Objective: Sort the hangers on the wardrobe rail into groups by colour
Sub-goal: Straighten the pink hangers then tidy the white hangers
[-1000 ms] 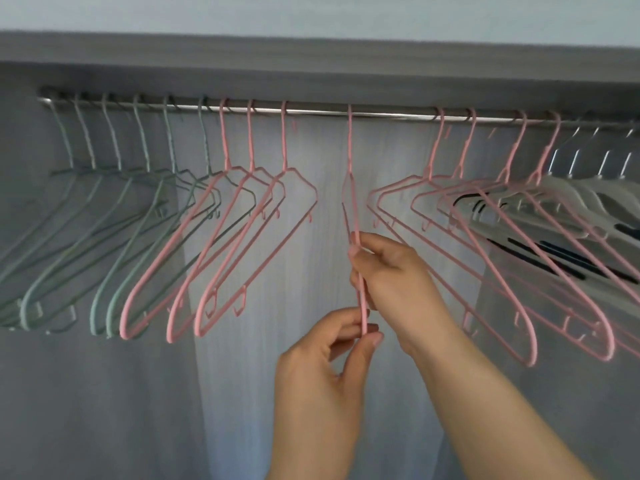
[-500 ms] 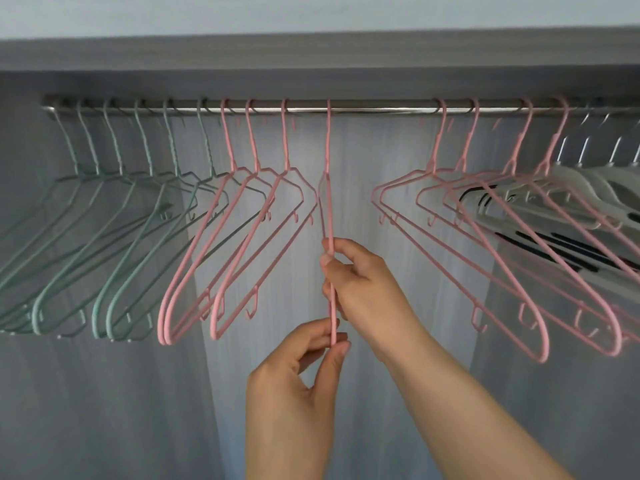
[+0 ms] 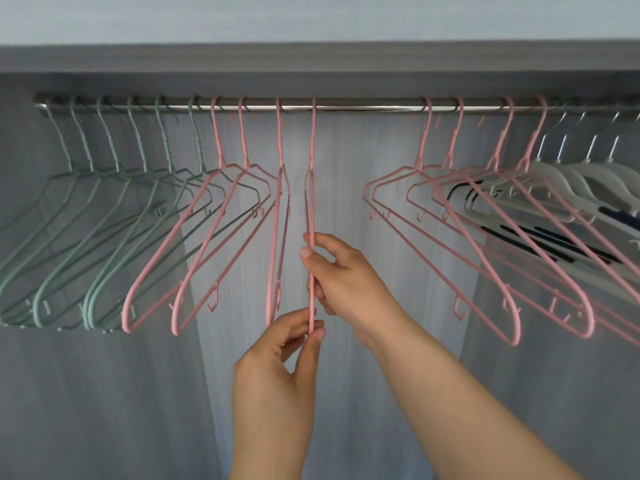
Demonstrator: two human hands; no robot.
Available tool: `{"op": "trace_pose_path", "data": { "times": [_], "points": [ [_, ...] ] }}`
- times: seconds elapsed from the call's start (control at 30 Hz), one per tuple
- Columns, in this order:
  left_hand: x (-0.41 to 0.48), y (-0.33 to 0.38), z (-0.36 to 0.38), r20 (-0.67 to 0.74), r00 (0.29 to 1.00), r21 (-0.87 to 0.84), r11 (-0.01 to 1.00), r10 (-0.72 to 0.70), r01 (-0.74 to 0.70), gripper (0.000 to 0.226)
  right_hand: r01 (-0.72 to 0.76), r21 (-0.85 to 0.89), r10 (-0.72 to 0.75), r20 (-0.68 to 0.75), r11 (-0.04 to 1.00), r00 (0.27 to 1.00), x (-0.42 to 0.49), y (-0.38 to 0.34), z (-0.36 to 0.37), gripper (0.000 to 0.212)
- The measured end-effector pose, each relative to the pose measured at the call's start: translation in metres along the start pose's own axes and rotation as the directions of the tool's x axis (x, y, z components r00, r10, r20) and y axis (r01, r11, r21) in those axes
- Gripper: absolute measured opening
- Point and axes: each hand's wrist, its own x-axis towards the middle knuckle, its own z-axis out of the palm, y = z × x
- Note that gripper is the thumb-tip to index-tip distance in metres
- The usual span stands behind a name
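Observation:
A metal wardrobe rail (image 3: pixel 363 107) runs across the top. Several green hangers (image 3: pixel 114 237) hang at the left, with three pink hangers (image 3: pixel 204 244) beside them. One pink hanger (image 3: pixel 310 202) hangs edge-on near the middle of the rail. My right hand (image 3: pixel 341 275) grips its side at mid-height. My left hand (image 3: pixel 277 372) pinches its bottom end between thumb and fingers. Several more pink hangers (image 3: pixel 485 237) hang to the right, overlapping white hangers (image 3: pixel 571 181) with dark strips at the far right.
A bare stretch of rail lies between the held hanger and the right pink group. The grey wardrobe back panel (image 3: pixel 346 185) sits behind, and the top board (image 3: pixel 311 64) is just above the rail.
The held pink hanger has slid left along the rail with both hands on it, closing up to the left pink group. The third pink hanger there now hangs edge-on.

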Motion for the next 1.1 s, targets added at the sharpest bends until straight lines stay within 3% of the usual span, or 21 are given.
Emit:
{"op": "trace_pose_path", "data": {
  "times": [0.2, 0.33, 0.4, 0.5, 0.57, 0.67, 0.73, 0.77, 0.83, 0.87, 0.97, 1.1],
  "points": [
    [0.0, 0.002, -0.002, -0.012, 1.0, 0.03, 0.999, -0.019, 0.019, 0.024, -0.009, -0.002, 0.009, -0.002, 1.0, 1.0, 0.002, 0.0, 0.006, 0.034],
    [-0.006, 0.001, -0.001, -0.026, 1.0, 0.045, 0.999, -0.017, 0.019, 0.026, -0.019, -0.122, 0.013, -0.047, 0.992, 0.999, -0.006, 0.0, -0.002, 0.048],
    [-0.012, 0.001, -0.002, -0.079, 0.997, 0.086, 0.996, 0.007, 0.0, 0.036, 0.05, -0.312, -0.105, -0.162, 0.949, 0.981, -0.018, -0.004, -0.021, 0.048],
    [-0.024, 0.005, -0.001, -0.19, 0.973, 0.184, 0.979, 0.128, -0.092, 0.059, 0.191, -0.586, -0.432, -0.304, 0.788, 0.849, -0.043, -0.018, -0.071, 0.039],
    [-0.031, 0.015, 0.007, -0.213, 0.951, 0.178, 0.966, 0.223, -0.187, 0.063, 0.108, -0.716, -0.491, -0.353, 0.69, 0.797, -0.053, -0.026, -0.105, 0.041],
    [-0.039, 0.031, 0.032, -0.083, 0.957, 0.047, 0.961, 0.277, -0.273, 0.038, -0.129, -0.795, -0.283, -0.356, 0.593, 0.89, -0.053, -0.025, -0.134, 0.047],
    [-0.039, 0.039, 0.054, 0.121, 0.98, -0.07, 0.987, 0.155, -0.147, 0.033, -0.172, -0.735, -0.115, -0.323, 0.656, 0.94, -0.05, -0.018, -0.135, 0.042],
    [-0.038, 0.042, 0.065, 0.245, 0.966, -0.096, 0.994, 0.082, -0.06, 0.036, -0.164, -0.647, -0.052, -0.301, 0.744, 0.952, -0.05, -0.014, -0.131, 0.034],
    [-0.035, 0.043, 0.085, 0.419, 0.908, -0.055, 0.998, -0.003, 0.029, 0.047, -0.144, -0.351, 0.046, -0.273, 0.925, 0.961, -0.049, -0.007, -0.122, 0.025],
    [-0.034, 0.044, 0.091, 0.458, 0.889, -0.039, 0.999, -0.013, 0.035, 0.048, -0.136, -0.238, 0.067, -0.275, 0.962, 0.959, -0.047, -0.004, -0.116, 0.03],
    [-0.032, 0.042, 0.092, 0.429, 0.903, -0.034, 0.999, 0.009, 0.007, 0.044, -0.096, -0.191, 0.037, -0.292, 0.977, 0.956, -0.04, 0.002, -0.102, 0.038],
    [-0.03, 0.034, 0.075, 0.278, 0.957, 0.021, 0.996, 0.079, -0.088, 0.021, -0.022, -0.27, -0.057, -0.278, 0.963, 0.959, -0.03, 0.002, -0.078, 0.027]
  ]
}}
